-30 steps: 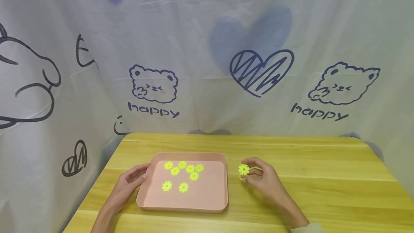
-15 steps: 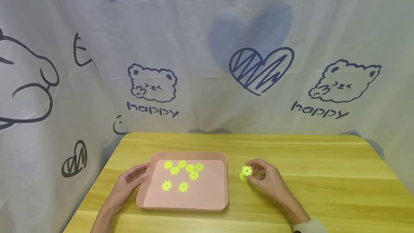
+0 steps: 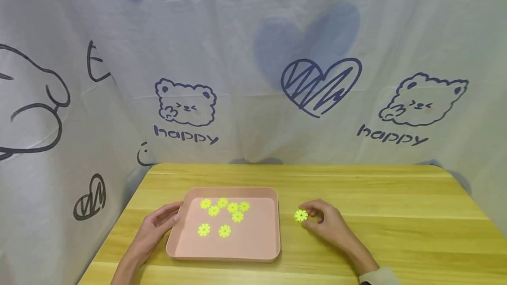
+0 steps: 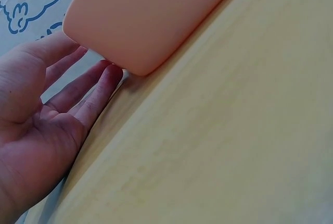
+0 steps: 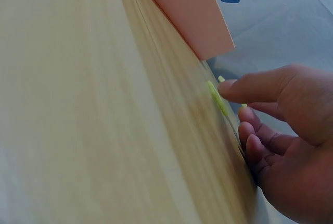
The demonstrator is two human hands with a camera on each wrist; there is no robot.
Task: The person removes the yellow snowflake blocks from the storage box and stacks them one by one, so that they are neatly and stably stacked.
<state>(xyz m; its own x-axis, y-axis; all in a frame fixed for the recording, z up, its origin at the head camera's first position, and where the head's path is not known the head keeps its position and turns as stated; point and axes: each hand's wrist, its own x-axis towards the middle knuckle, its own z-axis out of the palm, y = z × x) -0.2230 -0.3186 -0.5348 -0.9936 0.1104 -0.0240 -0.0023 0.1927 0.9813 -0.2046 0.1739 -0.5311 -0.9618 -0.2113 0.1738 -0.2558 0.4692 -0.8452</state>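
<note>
A shallow pink tray (image 3: 259, 232) lies on the table, with several yellow-green notched snowflake discs (image 3: 224, 231) on its floor. My left hand (image 3: 152, 228) holds the tray's left side near the rim. In the left wrist view, the fingertips (image 4: 112, 70) touch the outer wall. Right of the tray, my right hand (image 3: 326, 223) pinches a snowflake disc (image 3: 301, 215) between thumb and fingers, low over the table. In the right wrist view, one disc (image 5: 217, 99) shows edge-on, and bits of another peek out beside the thumb. Whether the two are joined, I cannot tell.
The yellow wood-grain table (image 3: 396, 214) extends right of the right hand and behind the tray. A pale cloth (image 3: 245, 113) printed with hearts and bears hangs along the back and left side.
The disc in my right hand has moved down and now overlaps the second disc, which stood out below it before. My left hand and the tray keep their place.
</note>
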